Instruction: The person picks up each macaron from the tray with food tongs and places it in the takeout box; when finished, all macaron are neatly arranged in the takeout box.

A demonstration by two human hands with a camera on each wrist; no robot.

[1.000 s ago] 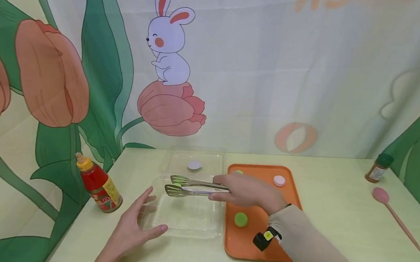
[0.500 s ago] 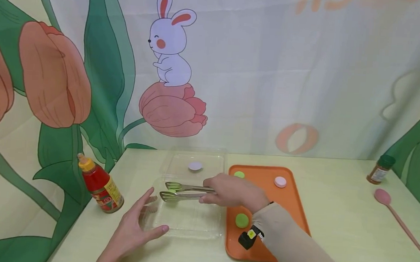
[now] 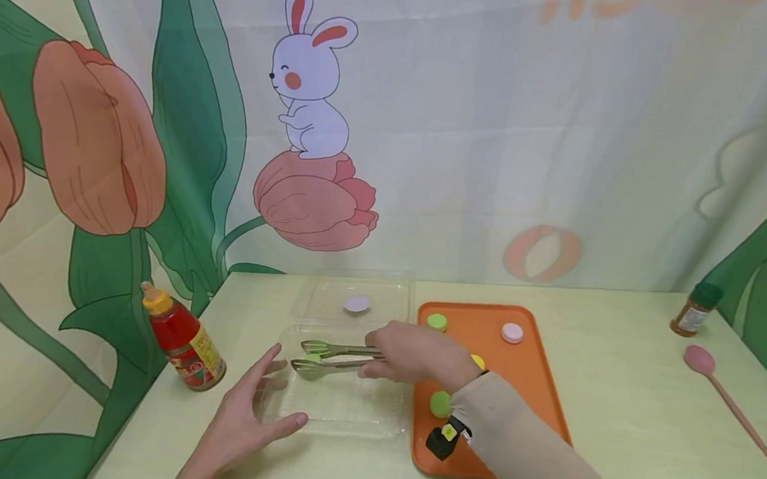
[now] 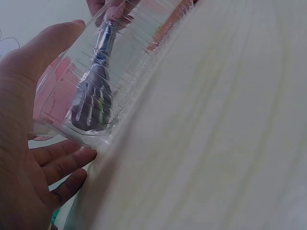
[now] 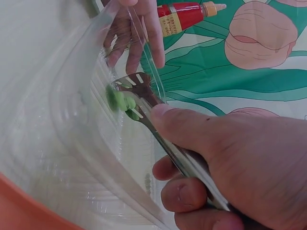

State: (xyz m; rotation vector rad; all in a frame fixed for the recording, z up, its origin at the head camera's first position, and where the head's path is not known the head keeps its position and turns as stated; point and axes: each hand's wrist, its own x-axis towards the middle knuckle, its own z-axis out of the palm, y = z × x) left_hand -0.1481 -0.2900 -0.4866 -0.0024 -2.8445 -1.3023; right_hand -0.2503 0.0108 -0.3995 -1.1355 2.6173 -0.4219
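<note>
My right hand (image 3: 415, 354) grips metal tongs (image 3: 349, 350) with slotted ends. Those ends stand apart inside a clear plastic box (image 3: 352, 408), at its left part. A green macaron (image 5: 122, 99) lies between or right beside them; whether they touch it I cannot tell. My left hand (image 3: 240, 415) is at the box's left front corner, fingers spread. In the left wrist view its thumb lies along the clear rim and the other fingers extend beside the wall. The box's hinged lid (image 3: 322, 295) lies back behind it, with a pale round piece (image 3: 357, 304) showing there.
Right of the box, an orange tray (image 3: 513, 386) bears green macarons (image 3: 436, 322), a pink one (image 3: 512, 333) and a partly hidden yellow one (image 3: 477, 361). A red sauce bottle (image 3: 185, 344) stands left; a spice jar (image 3: 695, 312) and pink spoon (image 3: 700, 360) lie far right.
My right hand has moved left and toward me, and the tongs' ends have come lower into the box. The yellow macaron has come into sight. My left hand stays at the box corner.
</note>
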